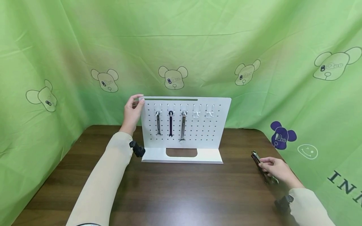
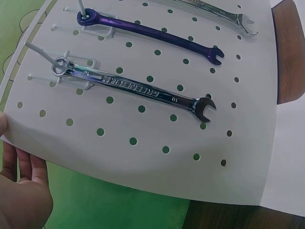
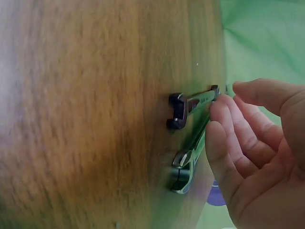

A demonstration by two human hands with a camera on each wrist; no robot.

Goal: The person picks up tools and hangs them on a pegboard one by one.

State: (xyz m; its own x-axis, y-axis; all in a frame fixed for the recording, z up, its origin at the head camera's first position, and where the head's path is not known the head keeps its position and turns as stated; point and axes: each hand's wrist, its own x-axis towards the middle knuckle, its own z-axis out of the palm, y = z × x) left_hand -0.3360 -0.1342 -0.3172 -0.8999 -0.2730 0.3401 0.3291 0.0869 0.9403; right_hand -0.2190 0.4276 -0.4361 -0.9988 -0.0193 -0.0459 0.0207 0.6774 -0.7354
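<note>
My left hand grips the upper left corner of a white pegboard, thumb in front and fingers behind. Three combination wrenches hang from its hooks: a silver wrench, a purple wrench and another silver wrench. At the table's right side, my right hand reaches over two more wrenches lying close together. One is a dark wrench, the other a shiny silver wrench. The right fingertips are right at their shafts, thumb and fingers apart in the right wrist view.
Two white hooks on the board's right part carry nothing. The board's base has a cutout and stands on the brown wooden table. A green curtain with printed bear heads hangs behind and along both sides.
</note>
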